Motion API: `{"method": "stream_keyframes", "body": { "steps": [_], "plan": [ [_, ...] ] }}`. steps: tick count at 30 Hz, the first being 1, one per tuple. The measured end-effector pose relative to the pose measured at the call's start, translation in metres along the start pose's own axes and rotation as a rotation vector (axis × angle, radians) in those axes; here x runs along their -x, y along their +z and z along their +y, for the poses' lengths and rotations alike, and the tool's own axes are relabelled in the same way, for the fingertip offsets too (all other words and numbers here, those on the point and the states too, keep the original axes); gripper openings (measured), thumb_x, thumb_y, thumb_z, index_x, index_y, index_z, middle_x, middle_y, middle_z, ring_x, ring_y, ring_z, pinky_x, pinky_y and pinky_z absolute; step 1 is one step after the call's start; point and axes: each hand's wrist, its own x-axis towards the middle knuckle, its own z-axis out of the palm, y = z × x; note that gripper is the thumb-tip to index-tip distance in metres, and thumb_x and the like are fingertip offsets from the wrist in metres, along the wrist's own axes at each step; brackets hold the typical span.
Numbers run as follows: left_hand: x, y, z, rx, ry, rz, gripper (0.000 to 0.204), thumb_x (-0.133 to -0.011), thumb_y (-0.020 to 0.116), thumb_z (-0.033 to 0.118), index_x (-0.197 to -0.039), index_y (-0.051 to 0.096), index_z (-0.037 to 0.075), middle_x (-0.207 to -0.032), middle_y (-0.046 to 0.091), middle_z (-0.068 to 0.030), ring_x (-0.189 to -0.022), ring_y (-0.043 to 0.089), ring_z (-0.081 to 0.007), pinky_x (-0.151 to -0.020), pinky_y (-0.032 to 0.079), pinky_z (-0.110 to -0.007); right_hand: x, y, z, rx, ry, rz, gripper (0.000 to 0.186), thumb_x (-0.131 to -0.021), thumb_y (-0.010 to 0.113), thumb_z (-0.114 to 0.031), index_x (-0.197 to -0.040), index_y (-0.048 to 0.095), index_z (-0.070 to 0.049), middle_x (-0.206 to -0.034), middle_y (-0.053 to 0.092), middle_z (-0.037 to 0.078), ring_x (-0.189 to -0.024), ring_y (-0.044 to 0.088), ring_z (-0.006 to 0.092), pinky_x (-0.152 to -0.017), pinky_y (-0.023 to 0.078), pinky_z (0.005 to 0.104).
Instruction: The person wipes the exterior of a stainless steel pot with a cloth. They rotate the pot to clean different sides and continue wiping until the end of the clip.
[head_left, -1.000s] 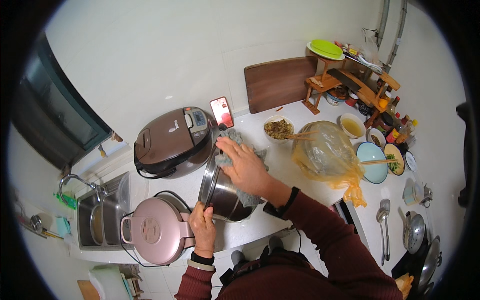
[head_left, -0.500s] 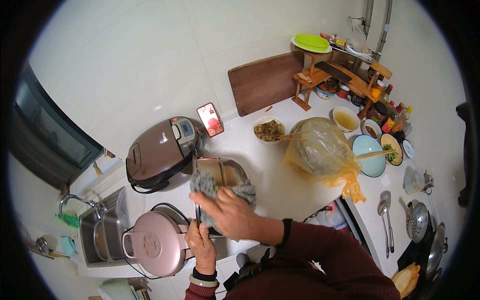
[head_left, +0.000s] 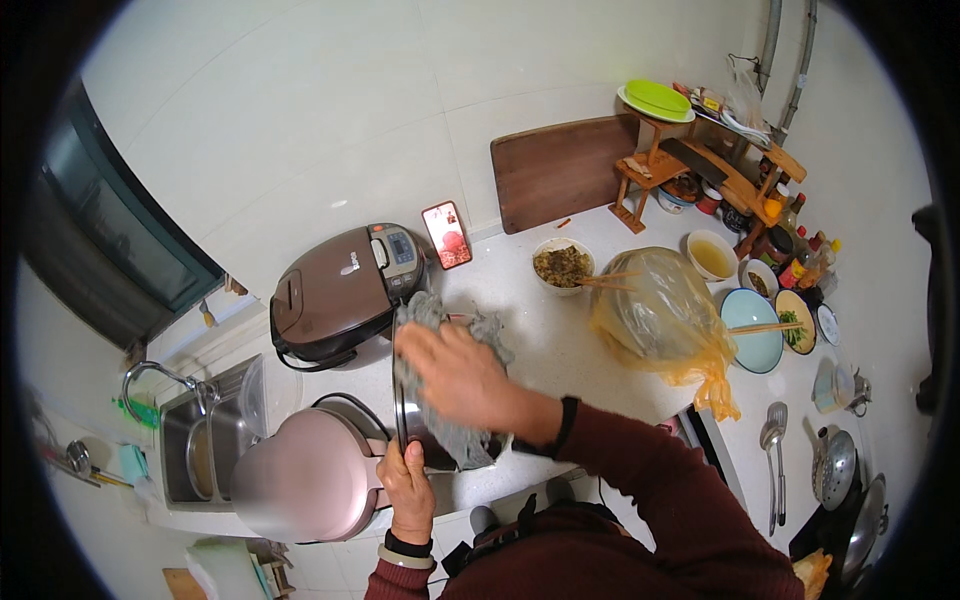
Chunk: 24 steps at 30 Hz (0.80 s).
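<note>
My left hand (head_left: 407, 492) is closed on the near edge of a shiny, metal-rimmed tray-like thing (head_left: 403, 408), tilted up over the counter. Its full shape is hidden, so I cannot make out its exact kind. A rumpled grey cloth (head_left: 465, 440) covers most of it. My right hand (head_left: 460, 375), smeared by motion at the fingers, presses the cloth against its surface. Close to my left hand is a round pink electric griddle (head_left: 300, 475), its lid down. Behind the tray-like thing stands a brown rice cooker (head_left: 335, 290).
A phone (head_left: 447, 236) leans on the wall beside a wooden board (head_left: 555, 175). A bowl of chopped filling (head_left: 562, 265), a plastic-bagged bowl (head_left: 655, 310) and a pale blue bowl (head_left: 755, 330) stand rightward. The sink (head_left: 205, 440) is left; a slotted spatula (head_left: 778, 450) lies right.
My right hand has shifted up and over the tray-like thing with the cloth, which now hangs lower along it. My left hand keeps its hold. The whole view has shifted slightly.
</note>
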Motion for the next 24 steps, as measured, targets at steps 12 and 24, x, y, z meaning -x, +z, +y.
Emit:
{"method": "stream_keyframes", "body": {
  "steps": [12,24],
  "plan": [
    [0.007,-0.009,-0.008,0.41,-0.131,-0.02,0.049,-0.107,0.069,0.041,-0.122,0.059,-0.004,-0.096,0.061,-0.0101,-0.087,0.055,-0.0213,-0.08,0.049,-0.036,0.032,-0.005,-0.034,0.163,-0.321,0.055,0.054,-0.081,0.078,-0.019,-0.134,0.068,-0.022,-0.156,0.048,0.01,-0.113,0.054,0.032,-0.099,0.035,0.0542],
    [0.019,0.006,-0.038,0.252,-0.094,-0.02,0.023,-0.112,0.058,0.02,-0.107,0.062,-0.002,-0.086,0.057,-0.0111,-0.079,0.053,-0.0215,-0.072,0.045,-0.035,0.019,-0.022,-0.001,0.116,-0.18,0.034,0.061,-0.078,0.079,-0.013,-0.136,0.064,-0.023,-0.158,0.042,0.011,-0.118,0.048,0.0375,-0.099,0.032,0.0516]
  ]
}}
